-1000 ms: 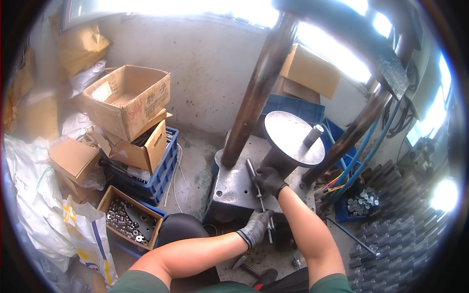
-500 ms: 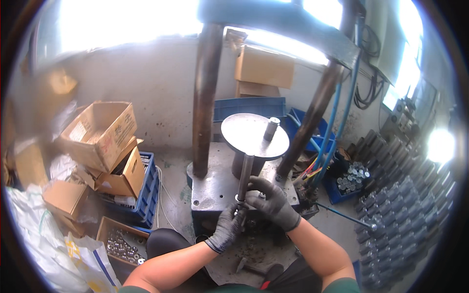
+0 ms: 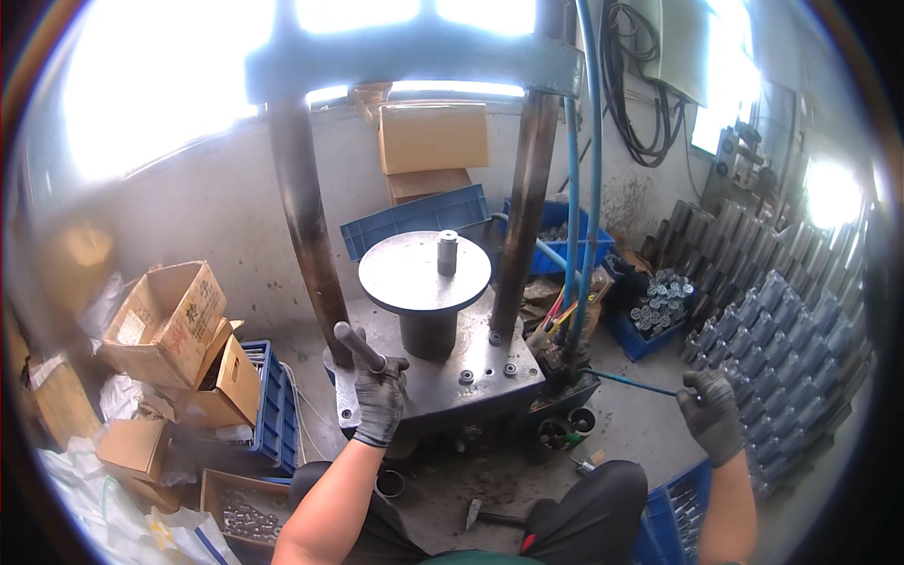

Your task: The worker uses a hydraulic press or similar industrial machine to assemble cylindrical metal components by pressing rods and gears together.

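My left hand (image 3: 381, 405), in a dark grey glove, is closed around a metal rod (image 3: 360, 345) that leans up and left over the left part of the press base (image 3: 433, 395). My right hand (image 3: 713, 414), gloved too, is far to the right with curled fingers at the shiny end of a thin blue lever (image 3: 631, 382). That lever runs out from the right side of the press. A short metal cylinder (image 3: 447, 254) stands upright on the press's round plate (image 3: 400, 273), between two steel columns.
Stacked metal tubes (image 3: 782, 348) fill the right side. A blue bin of round metal parts (image 3: 659, 306) stands before them. Cardboard boxes (image 3: 169, 325) and a blue crate (image 3: 273, 405) are on the left. A hammer (image 3: 490, 514) lies on the floor by my legs.
My hands have parted: the left carried the rod leftward, tilting it, while the right let go and reached right to the lever's end. The view has swung right.
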`<state>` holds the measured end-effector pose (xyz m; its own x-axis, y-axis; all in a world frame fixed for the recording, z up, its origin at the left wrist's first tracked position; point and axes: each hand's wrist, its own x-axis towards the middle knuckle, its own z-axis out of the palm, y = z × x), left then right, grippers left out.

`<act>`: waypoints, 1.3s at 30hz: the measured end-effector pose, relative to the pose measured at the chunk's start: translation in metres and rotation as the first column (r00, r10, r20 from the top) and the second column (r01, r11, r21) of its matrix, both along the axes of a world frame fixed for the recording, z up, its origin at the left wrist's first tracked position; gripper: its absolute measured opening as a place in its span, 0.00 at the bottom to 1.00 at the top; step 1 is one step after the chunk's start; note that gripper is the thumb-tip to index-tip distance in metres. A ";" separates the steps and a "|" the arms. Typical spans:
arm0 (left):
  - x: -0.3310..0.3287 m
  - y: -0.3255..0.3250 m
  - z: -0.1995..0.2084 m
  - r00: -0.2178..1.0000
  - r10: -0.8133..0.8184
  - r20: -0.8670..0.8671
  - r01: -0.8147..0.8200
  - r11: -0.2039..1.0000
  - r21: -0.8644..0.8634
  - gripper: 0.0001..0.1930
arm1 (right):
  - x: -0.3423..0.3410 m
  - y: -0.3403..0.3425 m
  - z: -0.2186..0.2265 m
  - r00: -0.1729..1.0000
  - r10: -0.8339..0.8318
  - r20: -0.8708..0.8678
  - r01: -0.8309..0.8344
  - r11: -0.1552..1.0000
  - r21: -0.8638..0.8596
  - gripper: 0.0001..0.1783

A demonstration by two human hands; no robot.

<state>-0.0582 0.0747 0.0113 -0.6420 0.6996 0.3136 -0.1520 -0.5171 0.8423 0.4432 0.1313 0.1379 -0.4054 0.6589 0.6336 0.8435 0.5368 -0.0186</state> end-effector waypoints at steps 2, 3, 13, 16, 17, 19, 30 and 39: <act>0.002 -0.003 0.022 0.950 0.141 -0.280 -0.186 0.972 -0.142 0.42 | 0.008 0.003 -0.005 0.985 -0.005 -0.173 -0.032 0.977 -0.210 0.15; -0.002 -0.002 0.024 0.936 0.152 -0.316 -0.203 0.970 -0.136 0.40 | 0.004 0.006 -0.006 0.982 0.006 -0.188 -0.047 0.975 -0.215 0.15; -0.002 0.006 0.031 0.959 0.018 -0.283 -0.038 0.997 -0.063 0.26 | -0.014 0.060 0.002 0.942 0.035 -0.335 -0.105 0.976 -0.192 0.17; -0.006 0.012 0.056 0.952 0.108 -0.286 -0.073 0.989 0.128 0.21 | -0.023 0.068 0.017 0.949 0.105 -0.297 -0.109 0.994 0.003 0.16; -0.008 0.016 0.066 0.934 0.182 -0.307 -0.087 0.950 0.300 0.18 | -0.025 0.074 0.020 0.922 0.161 -0.352 -0.143 0.987 0.076 0.15; 0.004 0.024 0.112 0.964 0.125 -0.234 -0.025 0.921 0.389 0.17 | -0.029 0.094 0.024 0.895 0.168 -0.414 -0.138 0.985 0.102 0.15; -0.017 0.148 0.235 0.968 0.250 -0.017 -0.208 0.839 0.502 0.16 | -0.087 0.156 0.083 0.942 0.015 -0.335 -0.029 0.999 -0.037 0.33; -0.026 0.179 0.248 0.965 0.253 -0.072 -0.224 0.935 0.275 0.13 | -0.092 0.156 0.085 0.963 -0.039 -0.265 0.022 0.998 -0.065 0.29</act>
<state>-0.0843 0.2540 0.2594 -0.7334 0.4136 0.5395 0.0850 -0.7316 0.6764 0.3514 0.2877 0.2230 -0.2067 0.7093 0.6740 0.8198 0.5016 -0.2764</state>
